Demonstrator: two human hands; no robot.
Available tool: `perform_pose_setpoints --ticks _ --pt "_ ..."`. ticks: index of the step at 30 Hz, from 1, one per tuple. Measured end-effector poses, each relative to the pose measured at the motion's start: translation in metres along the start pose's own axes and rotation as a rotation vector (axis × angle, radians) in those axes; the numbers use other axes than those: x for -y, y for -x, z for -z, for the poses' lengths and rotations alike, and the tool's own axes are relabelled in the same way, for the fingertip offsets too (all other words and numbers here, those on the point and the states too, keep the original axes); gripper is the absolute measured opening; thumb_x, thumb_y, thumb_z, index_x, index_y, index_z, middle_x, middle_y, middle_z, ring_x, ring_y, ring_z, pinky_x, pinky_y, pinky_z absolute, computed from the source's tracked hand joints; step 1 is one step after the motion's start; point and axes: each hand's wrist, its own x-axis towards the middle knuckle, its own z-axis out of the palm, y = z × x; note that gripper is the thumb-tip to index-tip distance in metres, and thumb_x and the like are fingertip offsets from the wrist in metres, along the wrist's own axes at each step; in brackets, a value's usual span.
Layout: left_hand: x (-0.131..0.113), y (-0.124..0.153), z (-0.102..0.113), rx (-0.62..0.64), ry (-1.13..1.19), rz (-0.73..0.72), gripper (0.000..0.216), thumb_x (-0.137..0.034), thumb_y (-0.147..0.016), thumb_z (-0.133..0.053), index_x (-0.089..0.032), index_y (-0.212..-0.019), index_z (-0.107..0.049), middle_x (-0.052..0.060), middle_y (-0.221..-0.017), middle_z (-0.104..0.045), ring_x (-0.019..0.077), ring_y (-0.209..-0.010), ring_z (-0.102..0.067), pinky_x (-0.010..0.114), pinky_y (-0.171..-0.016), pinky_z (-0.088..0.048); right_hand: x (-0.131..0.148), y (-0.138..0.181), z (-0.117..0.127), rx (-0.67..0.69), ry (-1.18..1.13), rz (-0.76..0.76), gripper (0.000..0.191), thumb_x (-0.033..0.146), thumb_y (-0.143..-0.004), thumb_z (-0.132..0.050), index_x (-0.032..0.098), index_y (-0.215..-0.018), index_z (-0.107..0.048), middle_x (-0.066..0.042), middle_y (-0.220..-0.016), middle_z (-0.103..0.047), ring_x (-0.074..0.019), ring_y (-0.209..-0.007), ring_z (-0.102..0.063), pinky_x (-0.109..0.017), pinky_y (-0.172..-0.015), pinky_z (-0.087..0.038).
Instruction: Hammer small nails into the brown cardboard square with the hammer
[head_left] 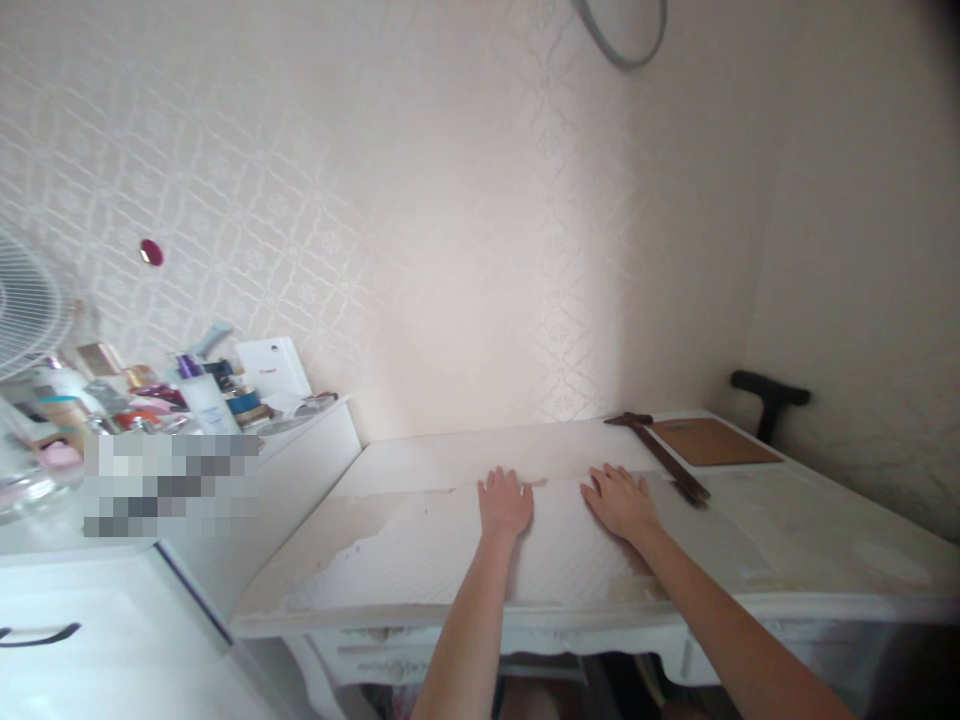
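Both hands lie palm down on a worn white desk (360, 570) whose top is patchy and peeling. My left hand (505, 503) rests near the middle, fingers a little spread and pointing at the wall, with nothing in it. To its right, my right hand (622, 502) lies flat too, fingers apart and empty. Just beyond the right hand is a hammer (667, 460) with a brown handle, its head toward the wall. Beside the hammer lies a flat brown board (716, 442), apart from both hands.
On the left a white cabinet (300, 475) carries several bottles, jars and a white box (274, 368). A fan (30, 300) stands at the far left edge. Behind the desk's right side is a black T-shaped handle (770, 395). A grey cable loop (626, 62) hangs on the wall.
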Motion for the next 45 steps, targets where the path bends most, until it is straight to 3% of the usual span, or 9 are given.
perform_pose_setpoints --ticks 45 --pt "0.0007 0.0001 -0.0003 -0.007 0.01 -0.007 0.053 -0.039 -0.092 -0.025 -0.01 -0.133 -0.045 0.019 -0.144 -0.038 0.0301 -0.135 -0.032 0.048 -0.111 -0.023 0.001 0.0023 0.0039 0.0 0.004 0.011 0.052 0.041 -0.093 -0.029 0.015 -0.133 -0.049 -0.014 -0.144 -0.039 -0.031 -0.133 -0.029 -0.054 -0.106 -0.021"
